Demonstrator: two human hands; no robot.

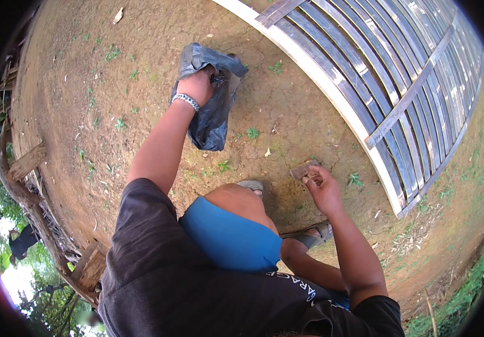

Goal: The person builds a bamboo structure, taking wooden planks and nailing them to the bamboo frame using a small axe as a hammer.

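Note:
My left hand (197, 85), a silver chain bracelet on its wrist, is curled at the mouth of a dark grey plastic bag (211, 126). The bag's film folds around the hand, and its fingertips are mostly hidden. Small dark bits, too small to name, show inside the mouth beside the fingers. Lower and to the right, my right hand (323, 188) is closed with thumb and fingertips on a small brown flat piece (301, 171), held above the ground near my feet. Whether that piece is wood or rusty metal I cannot make out.
A large slatted panel (405, 101) with a pale edge rail lies at the upper right. Bare brown soil (135, 101) with small weeds spreads around. My sandaled foot (315, 235) is below the right hand. Rough logs (28, 161) and branches line the left.

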